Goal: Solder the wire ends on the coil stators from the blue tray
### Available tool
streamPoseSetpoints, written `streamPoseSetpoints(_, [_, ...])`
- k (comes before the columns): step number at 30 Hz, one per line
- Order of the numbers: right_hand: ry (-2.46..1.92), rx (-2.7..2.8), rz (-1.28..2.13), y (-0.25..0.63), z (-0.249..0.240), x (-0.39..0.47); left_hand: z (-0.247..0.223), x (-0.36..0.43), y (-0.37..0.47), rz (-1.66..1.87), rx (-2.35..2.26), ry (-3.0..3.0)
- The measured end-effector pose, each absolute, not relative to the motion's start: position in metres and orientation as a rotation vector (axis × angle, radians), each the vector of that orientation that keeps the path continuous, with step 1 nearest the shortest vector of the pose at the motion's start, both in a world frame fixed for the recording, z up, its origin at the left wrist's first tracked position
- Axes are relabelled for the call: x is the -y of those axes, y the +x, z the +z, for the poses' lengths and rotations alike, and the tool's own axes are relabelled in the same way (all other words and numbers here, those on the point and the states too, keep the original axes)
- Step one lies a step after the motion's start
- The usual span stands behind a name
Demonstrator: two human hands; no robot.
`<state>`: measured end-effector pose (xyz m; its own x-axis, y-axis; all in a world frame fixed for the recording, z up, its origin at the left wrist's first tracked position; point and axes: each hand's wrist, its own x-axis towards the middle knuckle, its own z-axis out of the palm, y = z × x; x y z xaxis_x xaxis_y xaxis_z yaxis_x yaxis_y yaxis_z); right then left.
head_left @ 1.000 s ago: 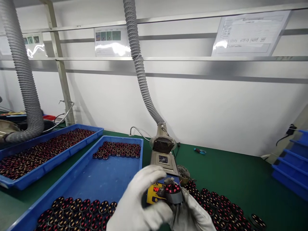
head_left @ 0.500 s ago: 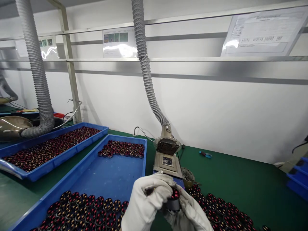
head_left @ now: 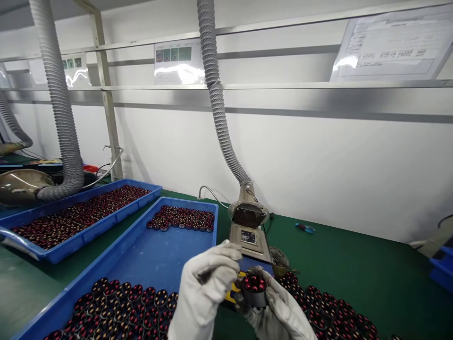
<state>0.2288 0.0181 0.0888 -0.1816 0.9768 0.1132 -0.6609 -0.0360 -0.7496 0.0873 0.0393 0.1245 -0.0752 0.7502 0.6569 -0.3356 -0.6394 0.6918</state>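
Observation:
My right hand [head_left: 279, 307], in a white glove with darkened fingertips, grips a round black part [head_left: 255, 292] with red pieces in its top, held upright. Just left of that part is my left hand [head_left: 208, 283], also gloved, its thumb and fingers pressed together; whatever is between the fingertips is too small to make out. Many similar round parts [head_left: 120, 307] fill the near end of a blue tray [head_left: 148, 259], and another group [head_left: 181, 219] sits at its far end. More of them [head_left: 329, 311] lie on the green table at the right.
A metal device [head_left: 249, 241] with a grey hose [head_left: 221, 113] above stands behind my hands, a small bowl [head_left: 279, 259] beside it. Pliers [head_left: 305, 228] lie further right. A second full blue tray [head_left: 116, 219] is at the left, blue bins [head_left: 442, 269] at the right edge.
My left hand has moved left, away from the round part, uncovering its red-dotted top and something yellow behind. My right hand still holds the part. The view has shifted slightly.

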Motion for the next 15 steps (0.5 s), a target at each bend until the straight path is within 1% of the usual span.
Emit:
streamPoseSetpoints(4, [-0.52,0.776,1.59,0.222,0.092,-0.016,0.127,-0.036,0.084,1.526,-0.596,1.62])
streamPoseSetpoints(6, [-0.529,0.751,1.577,0.221,0.093,-0.015,0.127,-0.034,0.088,1.528,-0.526,1.657])
streamPoseSetpoints(8, [-0.519,0.712,1.608,0.223,0.093,-0.014,0.126,-0.035,0.09,1.607,-0.475,1.616])
streamPoseSetpoints(11, [-0.446,0.653,1.759,0.227,0.095,-0.009,0.124,-0.038,0.084,1.72,-0.577,1.506])
streamPoseSetpoints(13, [-0.387,0.62,1.848,0.229,0.098,-0.007,0.123,-0.037,0.079,1.677,-0.675,1.541])
streamPoseSetpoints(15, [-0.347,0.589,1.881,0.228,0.101,-0.004,0.122,-0.035,0.077,1.544,-0.711,1.699])
